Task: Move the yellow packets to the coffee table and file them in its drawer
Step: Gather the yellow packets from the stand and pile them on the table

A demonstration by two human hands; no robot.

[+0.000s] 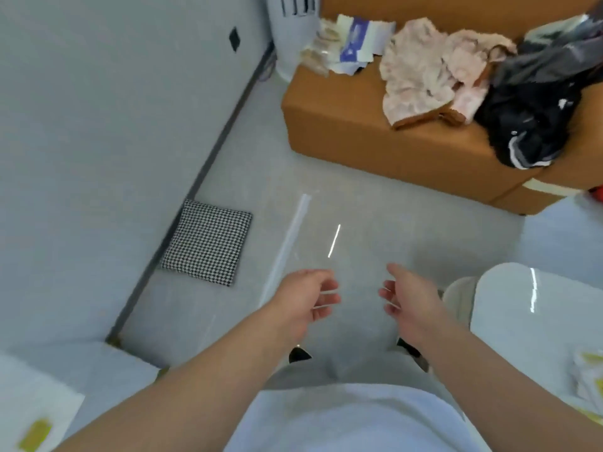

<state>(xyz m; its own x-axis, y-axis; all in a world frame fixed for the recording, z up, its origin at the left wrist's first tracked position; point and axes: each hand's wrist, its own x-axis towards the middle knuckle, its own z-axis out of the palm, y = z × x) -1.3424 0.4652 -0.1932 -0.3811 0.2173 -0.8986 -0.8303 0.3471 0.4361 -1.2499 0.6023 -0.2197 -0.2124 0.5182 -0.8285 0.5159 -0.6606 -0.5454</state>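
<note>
Both my hands hang in front of me over the grey floor, palms turned towards each other. My left hand (308, 296) has its fingers loosely curled and apart, with nothing in it. My right hand (408, 296) is likewise open and holds nothing. A yellow packet (35, 433) lies on a white surface at the bottom left corner. Several yellow-and-white packets (589, 373) lie on the glossy white coffee table (522, 321) at the right edge. No drawer is visible. The frame is blurred by motion.
A brown sofa (375, 135) at the upper right carries pink cloth (424, 70), black clothing (528, 125) and papers (352, 40). A houndstooth cushion (208, 246) lies on the floor by the grey wall (98, 125). A white appliance (293, 27) stands in the far corner.
</note>
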